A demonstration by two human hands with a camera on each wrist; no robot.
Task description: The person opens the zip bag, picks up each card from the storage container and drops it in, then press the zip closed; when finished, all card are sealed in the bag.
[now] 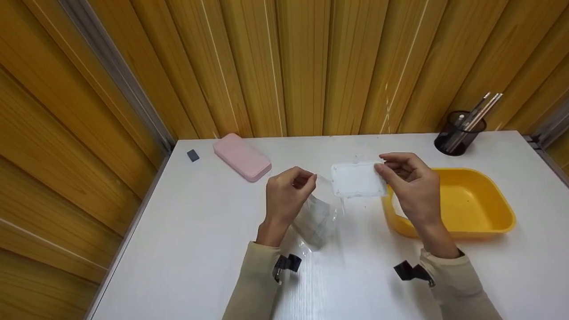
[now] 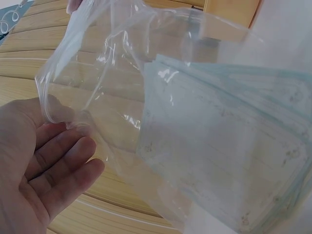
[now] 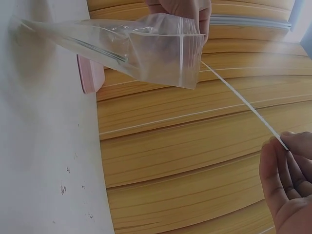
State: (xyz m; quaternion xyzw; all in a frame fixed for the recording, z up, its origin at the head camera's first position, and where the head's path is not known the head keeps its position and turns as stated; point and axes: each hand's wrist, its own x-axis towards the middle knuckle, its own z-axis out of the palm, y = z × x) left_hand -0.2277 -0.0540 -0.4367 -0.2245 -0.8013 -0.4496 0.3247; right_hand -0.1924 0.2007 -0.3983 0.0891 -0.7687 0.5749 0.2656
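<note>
My left hand (image 1: 306,180) pinches the top edge of a clear zip bag (image 1: 316,217) that hangs down to the white table (image 1: 200,231). In the left wrist view the bag (image 2: 112,87) holds a stack of pale blue-white sheets (image 2: 229,146) beside my palm (image 2: 44,170). My right hand (image 1: 383,170) pinches the right edge of a single white rectangular sheet (image 1: 358,179), held flat in the air just right of the bag's mouth. The right wrist view shows this sheet edge-on (image 3: 239,97), running from my fingers (image 3: 287,165) toward the bag (image 3: 136,46).
A yellow tray (image 1: 480,222) sits on the table under and right of my right hand. A pink case (image 1: 242,156) and a small grey block (image 1: 193,155) lie at the back left. A black mesh pen cup (image 1: 455,135) stands at the back right. Wooden panelling surrounds the table.
</note>
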